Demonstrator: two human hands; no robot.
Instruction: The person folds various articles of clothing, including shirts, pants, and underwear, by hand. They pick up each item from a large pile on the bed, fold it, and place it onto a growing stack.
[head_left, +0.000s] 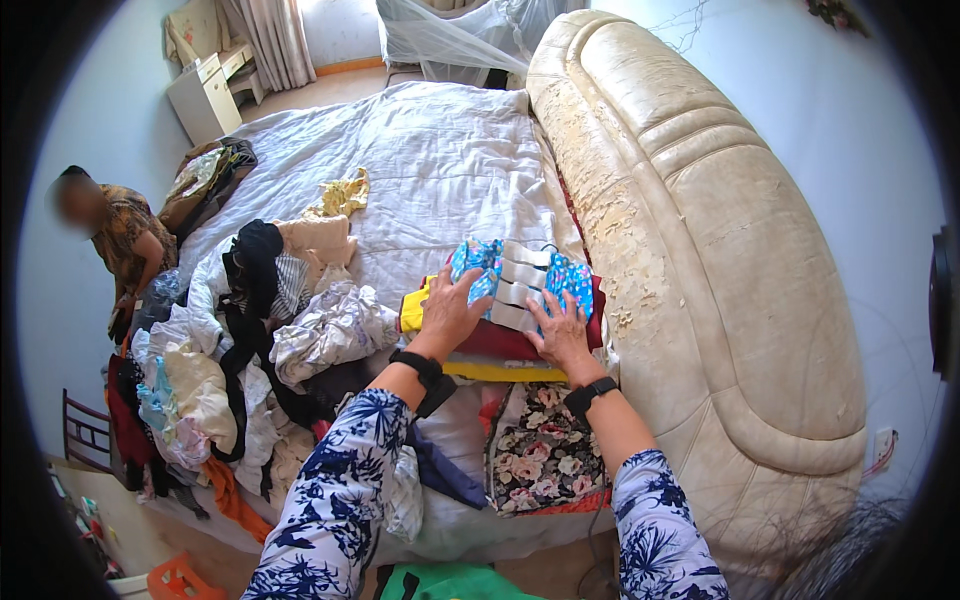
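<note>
A blue, dotted fabric item (574, 279) with several wide white straps (523, 271) across its middle lies before me on the bed. My left hand (452, 306) rests on its left side, fingers spread. On its lower right part, my right hand (561, 330) lies with the fingers apart. Beneath the blue item is a stack of folded cloth: a dark red piece (491, 341) and yellow cloth (412, 309) show at the edges. Parts of the blue item are hidden under my hands. A black floral-print cloth (541, 450) lies nearer to me, below the stack.
A heap of mixed clothes (202, 390) covers the bed's left side. The bed has a white quilt (442, 150) and a peeling cream headboard (697, 225) on the right. Another person (135, 232) is at the far left, beside the bed. An orange plastic stool (180, 577) stands lower left.
</note>
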